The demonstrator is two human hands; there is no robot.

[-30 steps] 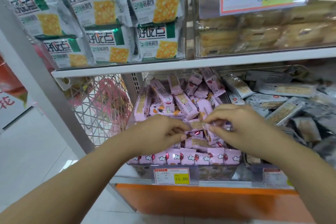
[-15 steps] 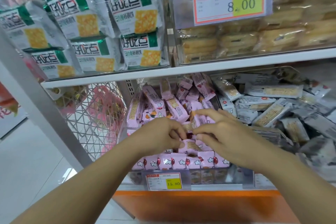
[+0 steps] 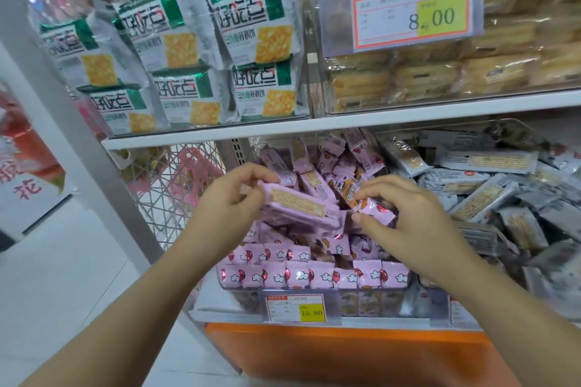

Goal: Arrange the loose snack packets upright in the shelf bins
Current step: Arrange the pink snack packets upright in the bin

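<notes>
left hand (image 3: 232,198): fingers and thumb curled round the left end of a long pink packet (image 3: 298,207), so it's got a proper grip on it

long pink packet: held up over the pile, lying tilted, the plain side with the beige label facing up, far end pointing right and a bit down

right hand (image 3: 408,220): thumb and fingertips pinching a small pink packet (image 3: 374,207) with red print on it

small pink packet: sits just beside the right end of the long one, honestly can't tell if the two touch

loose pile (image 3: 330,163): more pink packets behind and under both hands, lying every which way in the same bin

front row (image 3: 314,275): pink packets standing upright side by side along the front, nearest the camera

clear bin (image 3: 390,302): see-through front wall, holds all the pink stuff, yellow price tag (image 3: 295,308) clipped on it reading 15.80

grey packets (image 3: 487,192): next bin to the right, jumbled heap

wire mesh panel (image 3: 166,198): left of the pink bin

shelf board (image 3: 345,122): white, right above the bins

cracker bags (image 3: 251,31): green and white, on that upper shelf, left side

wrapped cakes (image 3: 440,72): upper shelf, right side, behind a big 8.00 tag (image 3: 415,9)

orange base (image 3: 345,355): under the lower shelf
</notes>
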